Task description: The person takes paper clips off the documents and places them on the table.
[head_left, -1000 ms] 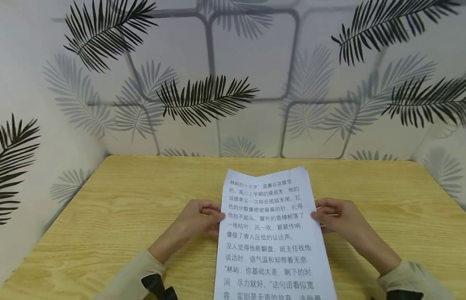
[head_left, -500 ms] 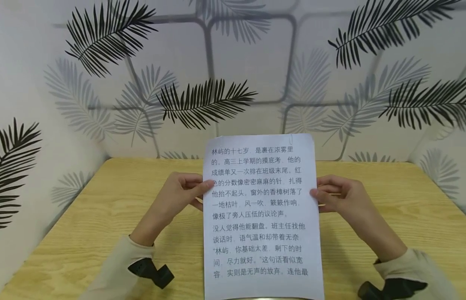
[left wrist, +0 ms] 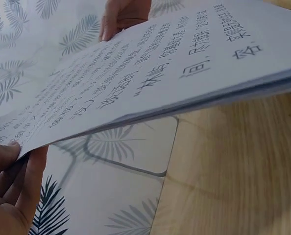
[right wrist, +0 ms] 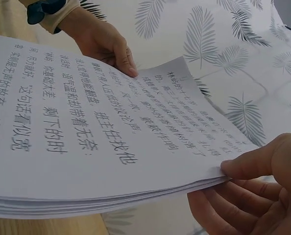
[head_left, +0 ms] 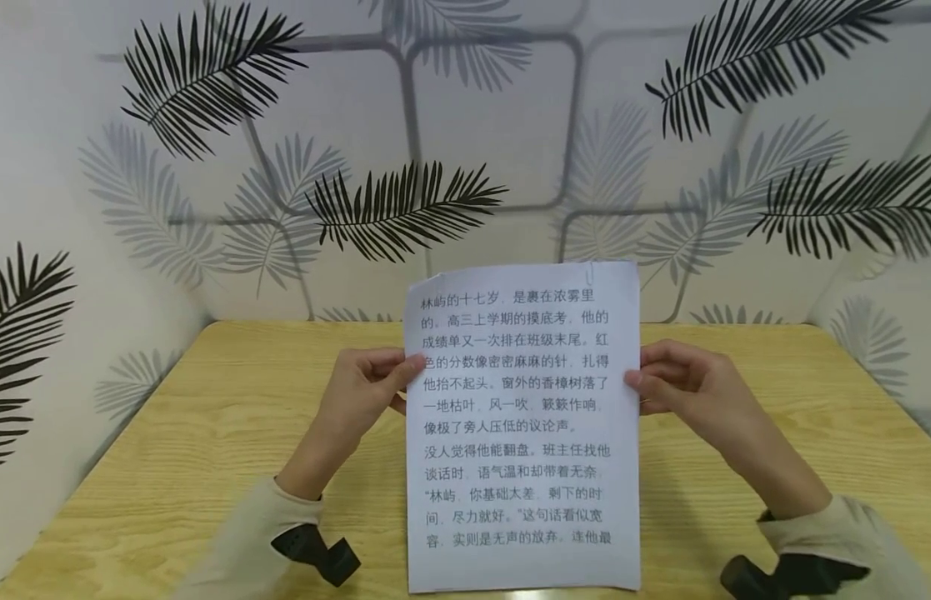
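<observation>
A stack of printed paper sheets (head_left: 521,433) is held upright above the table, its text side facing the head camera. My left hand (head_left: 360,392) pinches the left edge, thumb in front and fingers behind. On the opposite edge my right hand (head_left: 693,387) grips at about the same height, thumb on the front. A small paper clip (head_left: 589,273) shows at the top right of the stack. Several layered sheets (right wrist: 111,200) are visible along the edge in the right wrist view. The left wrist view shows the left thumb (left wrist: 6,154) on the printed face.
The wood-grain table (head_left: 210,425) spreads beneath the hands. Behind it stands a pale wall (head_left: 495,117) with leaf patterns. A black wrist camera (head_left: 318,554) sits on the left sleeve, another black camera (head_left: 788,575) on the right.
The stack has risen from a low, tilted position with a sagging top edge to a more upright one, both hands moving up with it. In the last half second it shifted only slightly.
</observation>
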The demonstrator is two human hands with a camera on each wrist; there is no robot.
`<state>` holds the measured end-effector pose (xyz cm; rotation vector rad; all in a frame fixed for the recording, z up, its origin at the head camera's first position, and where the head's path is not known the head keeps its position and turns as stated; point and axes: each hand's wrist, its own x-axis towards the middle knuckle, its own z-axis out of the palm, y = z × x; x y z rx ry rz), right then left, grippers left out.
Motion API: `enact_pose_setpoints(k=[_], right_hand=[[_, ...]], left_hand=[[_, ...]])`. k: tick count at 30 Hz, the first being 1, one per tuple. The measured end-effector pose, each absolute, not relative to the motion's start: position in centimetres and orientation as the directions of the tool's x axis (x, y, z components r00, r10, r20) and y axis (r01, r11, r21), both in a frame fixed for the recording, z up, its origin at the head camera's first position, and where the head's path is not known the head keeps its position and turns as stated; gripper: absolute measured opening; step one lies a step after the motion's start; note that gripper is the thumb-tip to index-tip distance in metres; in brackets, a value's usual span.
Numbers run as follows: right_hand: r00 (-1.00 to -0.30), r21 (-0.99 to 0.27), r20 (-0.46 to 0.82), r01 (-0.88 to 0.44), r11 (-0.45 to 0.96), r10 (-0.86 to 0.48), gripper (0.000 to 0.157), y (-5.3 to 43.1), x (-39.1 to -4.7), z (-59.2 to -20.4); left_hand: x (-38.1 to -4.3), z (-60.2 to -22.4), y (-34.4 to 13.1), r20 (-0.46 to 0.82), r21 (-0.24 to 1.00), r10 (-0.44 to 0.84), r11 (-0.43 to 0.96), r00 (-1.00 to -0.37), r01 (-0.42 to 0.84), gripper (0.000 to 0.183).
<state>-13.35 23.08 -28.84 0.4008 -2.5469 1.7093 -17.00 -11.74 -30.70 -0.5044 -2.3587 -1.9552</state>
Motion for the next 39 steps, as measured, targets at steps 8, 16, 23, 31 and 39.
enact_pose_setpoints(k=[8, 16, 23, 31, 39], right_hand=[[-0.937, -0.837, 0.295, -0.349, 0.421, -0.189, 0.030, 22.9, -14.1, -27.8], [-0.924, -0.770, 0.354, -0.377, 0.515, -0.147, 0.034, 23.2, -14.7, -26.6], [-0.860, -0.642, 0.495, -0.456, 0.616, -0.121, 0.031, 22.5, -15.2, -25.1], [-0.718, -0.418, 0.676, -0.559, 0.716, -0.166, 0.013, 21.0, -16.5, -22.9], [-0.694, -0.344, 0.681, -0.585, 0.734, -0.234, 0.004, 20.1, -18.0, -22.0]], left_hand=[[-16.8, -31.5, -11.0, 0.222, 0.959, 0.169, 0.140, -0.960, 0.246, 0.022], [-16.7, -31.7, -11.2, 0.218, 0.962, 0.174, 0.125, -0.960, 0.241, 0.023], [-16.7, -31.8, -11.3, 0.186, 0.973, 0.164, 0.107, -0.969, 0.205, 0.024], [-16.7, -31.9, -11.3, 0.190, 0.974, 0.162, 0.089, -0.968, 0.206, 0.023], [-16.8, -31.8, -11.1, 0.203, 0.972, 0.170, 0.086, -0.964, 0.220, 0.023]])
